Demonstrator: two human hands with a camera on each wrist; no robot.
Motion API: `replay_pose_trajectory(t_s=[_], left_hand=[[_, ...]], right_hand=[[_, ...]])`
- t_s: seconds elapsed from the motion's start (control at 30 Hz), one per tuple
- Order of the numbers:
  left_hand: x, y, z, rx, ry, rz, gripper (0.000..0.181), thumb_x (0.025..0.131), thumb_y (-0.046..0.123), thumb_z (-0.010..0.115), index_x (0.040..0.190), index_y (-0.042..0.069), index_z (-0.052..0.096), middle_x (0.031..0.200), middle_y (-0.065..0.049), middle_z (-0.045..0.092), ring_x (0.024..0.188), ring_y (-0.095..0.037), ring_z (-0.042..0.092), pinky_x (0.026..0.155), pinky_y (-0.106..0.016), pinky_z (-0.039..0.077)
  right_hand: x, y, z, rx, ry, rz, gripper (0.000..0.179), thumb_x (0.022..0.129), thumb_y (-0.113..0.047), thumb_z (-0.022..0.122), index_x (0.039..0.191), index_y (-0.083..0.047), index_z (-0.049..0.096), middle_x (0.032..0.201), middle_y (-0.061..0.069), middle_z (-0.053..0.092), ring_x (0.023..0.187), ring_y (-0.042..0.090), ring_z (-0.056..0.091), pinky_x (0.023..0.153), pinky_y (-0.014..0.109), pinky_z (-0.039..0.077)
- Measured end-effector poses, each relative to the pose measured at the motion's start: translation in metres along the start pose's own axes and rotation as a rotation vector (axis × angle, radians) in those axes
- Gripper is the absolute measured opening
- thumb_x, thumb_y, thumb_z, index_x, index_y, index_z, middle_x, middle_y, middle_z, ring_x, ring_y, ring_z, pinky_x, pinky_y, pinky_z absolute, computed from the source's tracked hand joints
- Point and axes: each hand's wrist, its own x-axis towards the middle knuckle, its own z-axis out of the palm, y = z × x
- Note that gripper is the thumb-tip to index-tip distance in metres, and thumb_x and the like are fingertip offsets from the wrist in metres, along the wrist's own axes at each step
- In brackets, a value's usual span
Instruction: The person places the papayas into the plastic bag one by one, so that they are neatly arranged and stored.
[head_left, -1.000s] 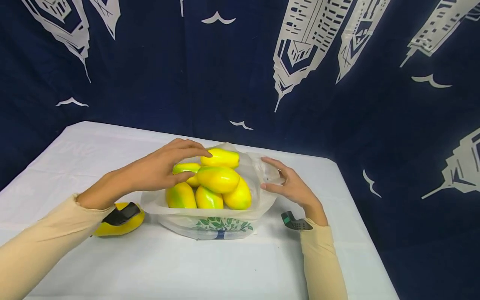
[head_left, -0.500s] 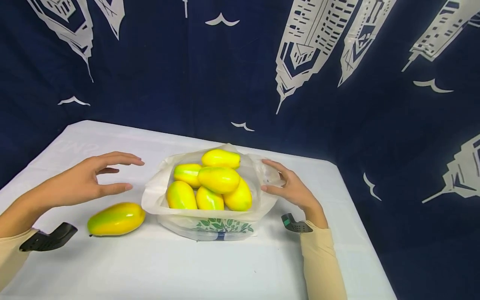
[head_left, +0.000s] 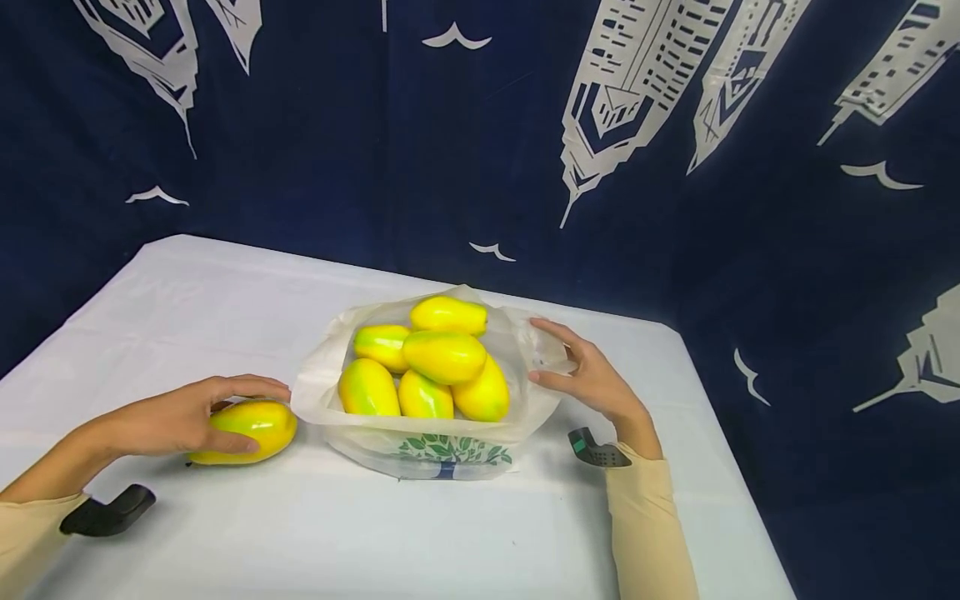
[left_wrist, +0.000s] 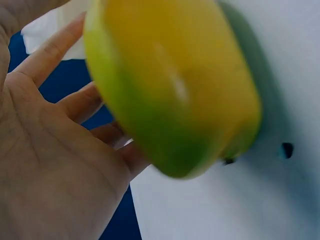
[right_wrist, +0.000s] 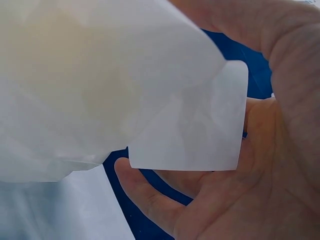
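In the head view, my left hand (head_left: 176,417) grips a yellow-green papaya (head_left: 266,423) on the table left of the bag, thumb in front and fingers behind. Up close in the left wrist view, the papaya (left_wrist: 175,90) hides some fingertips. A white plastic bag (head_left: 360,442) with a printed tree stands open-mouthed at the middle, several papayas (head_left: 444,357) piled inside. At its right side my right hand (head_left: 592,379) holds the rim, thumb and fingers on either side. A loose bag flap (right_wrist: 195,125) lies before the palm in the right wrist view.
A white cloth covers the table (head_left: 450,542), whose far edge runs just behind the bag. Beyond it hangs a dark blue curtain (head_left: 337,167) with white building and bird prints. Black wrist devices (head_left: 108,510) sit on both wrists.
My left hand has moved from over the bag's papayas leftward, then down onto the papaya lying on the table, and has taken hold of it. My right hand stays at the bag.
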Motion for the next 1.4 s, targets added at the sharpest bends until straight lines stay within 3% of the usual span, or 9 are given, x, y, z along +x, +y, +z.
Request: replay_pose_trajectory(t_s=[0.17,0.33,0.5,0.7,0.83,0.97,1.13,1.27,1.4], left_hand=[[0.001,0.0,0.004,-0.004,-0.017,0.038,0.054,0.089,0.03,0.076,0.14,0.031,0.056,0.144,-0.002,0.054,0.121,0.007,0.046,0.095,-0.019,0.046],[-0.003,0.002,0.003,0.01,0.009,0.024,0.053,0.09,0.032,0.075,0.139,0.034,0.055,0.143,0.001,0.055,0.121,0.007,0.047,0.095,-0.018,0.046],[-0.004,0.011,-0.007,0.087,0.118,-0.025,0.055,0.091,0.034,0.073,0.142,0.034,0.053,0.14,0.004,0.058,0.114,0.0,0.05,0.09,-0.028,0.049],[0.003,0.032,-0.026,0.106,0.257,-0.084,0.057,0.099,0.031,0.064,0.152,0.032,0.042,0.143,-0.005,0.053,0.11,-0.02,0.049,0.082,-0.034,0.048],[0.014,0.053,-0.035,0.061,0.308,-0.064,0.055,0.103,0.031,0.056,0.155,0.031,0.037,0.149,-0.011,0.046,0.116,-0.029,0.047,0.081,-0.039,0.05],[0.028,0.077,-0.037,0.03,0.327,-0.02,0.052,0.104,0.031,0.055,0.153,0.031,0.039,0.148,-0.009,0.046,0.115,-0.029,0.049,0.08,-0.037,0.053],[0.044,0.102,-0.032,0.006,0.321,0.031,0.051,0.103,0.03,0.057,0.152,0.029,0.042,0.148,-0.008,0.048,0.122,-0.032,0.05,0.089,-0.051,0.055],[0.057,0.114,-0.025,0.017,0.315,0.049,0.051,0.102,0.032,0.058,0.151,0.027,0.044,0.149,-0.01,0.046,0.129,-0.033,0.047,0.098,-0.062,0.05],[0.07,0.122,-0.018,0.014,0.314,0.041,0.05,0.102,0.033,0.058,0.15,0.025,0.045,0.146,-0.011,0.046,0.127,-0.032,0.047,0.101,-0.059,0.048]], right_hand=[[0.0,0.0,-0.002,-0.004,0.008,0.008,0.079,0.085,-0.023,0.082,0.153,-0.029,0.042,0.165,0.0,0.028,0.147,0.037,0.034,0.101,0.053,0.052],[-0.001,0.0,-0.003,-0.013,0.01,0.015,0.079,0.085,-0.023,0.081,0.153,-0.029,0.041,0.165,0.0,0.029,0.147,0.038,0.035,0.103,0.055,0.05],[-0.003,0.001,-0.003,-0.018,0.014,0.014,0.079,0.085,-0.022,0.081,0.153,-0.028,0.041,0.165,0.0,0.029,0.147,0.038,0.035,0.102,0.054,0.051],[-0.005,0.003,-0.002,-0.002,0.016,0.015,0.079,0.085,-0.022,0.081,0.153,-0.027,0.041,0.165,0.001,0.029,0.146,0.039,0.036,0.098,0.05,0.054],[-0.006,0.006,-0.002,-0.005,0.017,0.024,0.079,0.085,-0.023,0.081,0.153,-0.026,0.042,0.165,0.001,0.029,0.147,0.038,0.035,0.1,0.051,0.053],[-0.006,0.006,-0.001,-0.012,0.019,0.014,0.078,0.085,-0.023,0.081,0.153,-0.026,0.042,0.165,0.002,0.029,0.147,0.038,0.034,0.1,0.053,0.052],[-0.003,0.004,0.0,0.003,0.005,0.003,0.079,0.085,-0.021,0.081,0.153,-0.025,0.042,0.164,0.003,0.03,0.146,0.039,0.036,0.098,0.052,0.054],[-0.001,0.003,0.001,0.011,-0.001,-0.007,0.079,0.084,-0.019,0.081,0.153,-0.024,0.042,0.164,0.002,0.03,0.146,0.038,0.036,0.099,0.051,0.053],[0.0,0.0,0.002,0.017,-0.005,-0.019,0.079,0.084,-0.018,0.081,0.153,-0.024,0.042,0.164,0.002,0.029,0.146,0.037,0.035,0.099,0.052,0.053]])
